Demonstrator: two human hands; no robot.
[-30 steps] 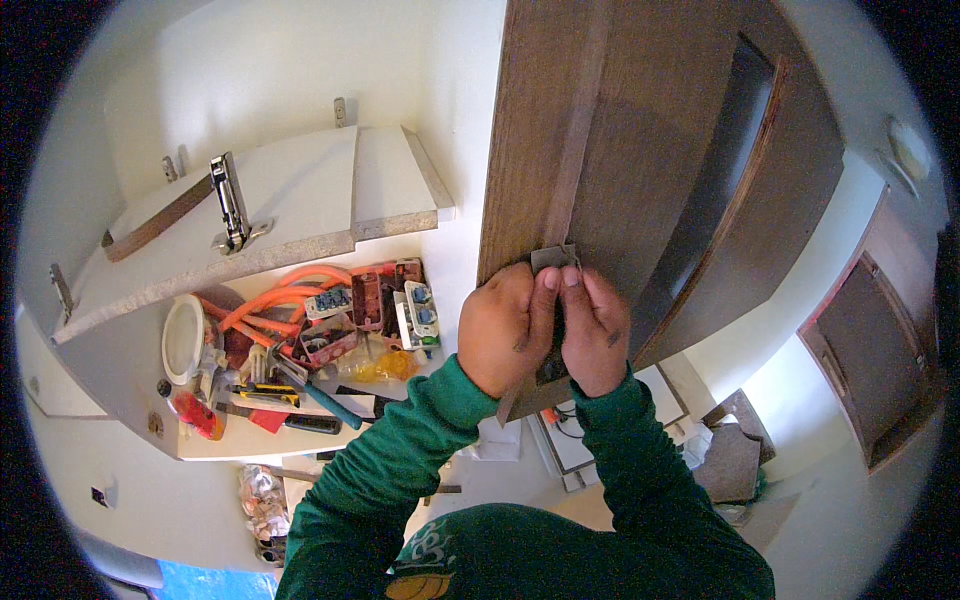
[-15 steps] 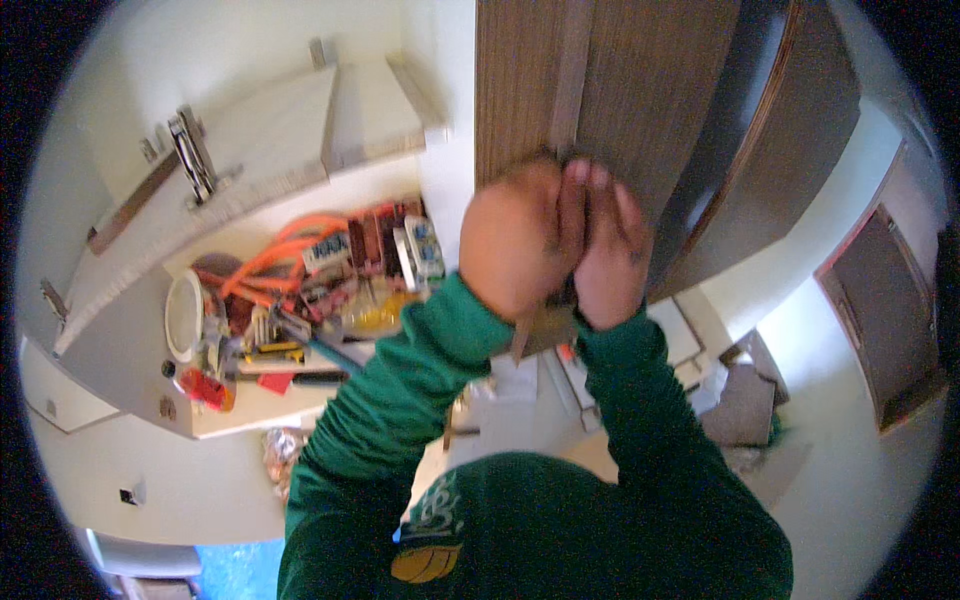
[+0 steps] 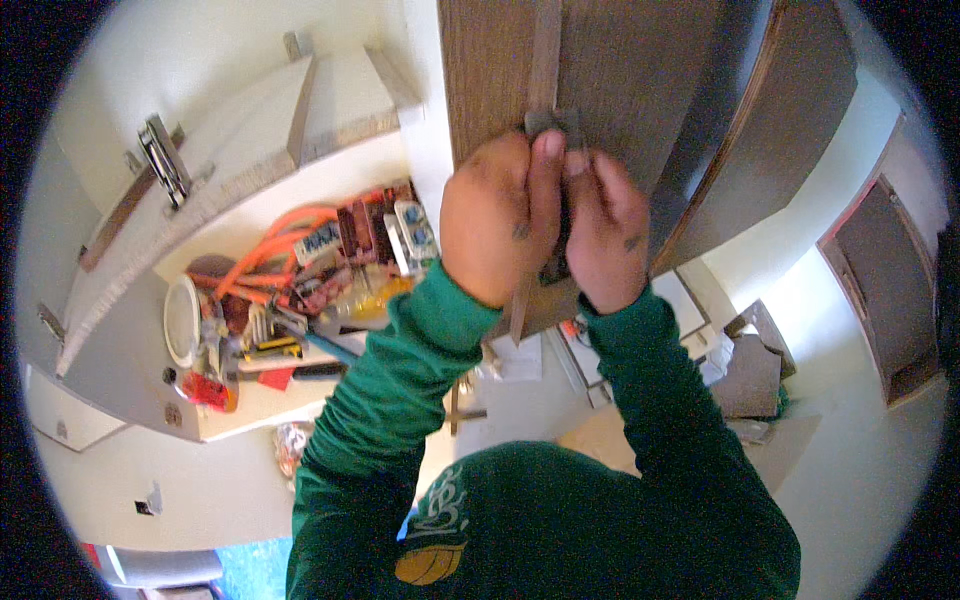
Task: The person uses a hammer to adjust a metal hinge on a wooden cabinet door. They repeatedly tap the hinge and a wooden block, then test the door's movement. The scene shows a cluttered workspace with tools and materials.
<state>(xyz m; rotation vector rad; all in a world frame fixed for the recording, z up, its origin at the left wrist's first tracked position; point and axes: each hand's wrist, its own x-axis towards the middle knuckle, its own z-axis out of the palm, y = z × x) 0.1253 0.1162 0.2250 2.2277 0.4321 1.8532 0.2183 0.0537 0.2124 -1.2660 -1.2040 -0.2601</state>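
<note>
My left hand (image 3: 500, 215) and my right hand (image 3: 605, 230) are side by side, closed on a small dark grey sheet (image 3: 548, 125), perhaps sandpaper, against a brown wood-grain panel (image 3: 625, 85). My thumbs are on the sheet; most fingertips are hidden. A narrow lighter strip (image 3: 545, 45) runs up the panel beyond the sheet. To the right, a long, glossy dark recess (image 3: 715, 120) with a brown edge runs along the panel.
At left, a pale board (image 3: 250, 120) with a metal hinge (image 3: 165, 165) lies above a shelf (image 3: 225, 428) crowded with orange hose (image 3: 262, 255), tools and boxes. A white wall (image 3: 425, 70) borders the panel. Loose boards (image 3: 750, 375) and a brown-framed opening (image 3: 880, 270) are at right.
My hands, together on the grey sheet, have moved up along the panel, farther than the background has shifted in the view. The surroundings sit somewhat higher in the picture.
</note>
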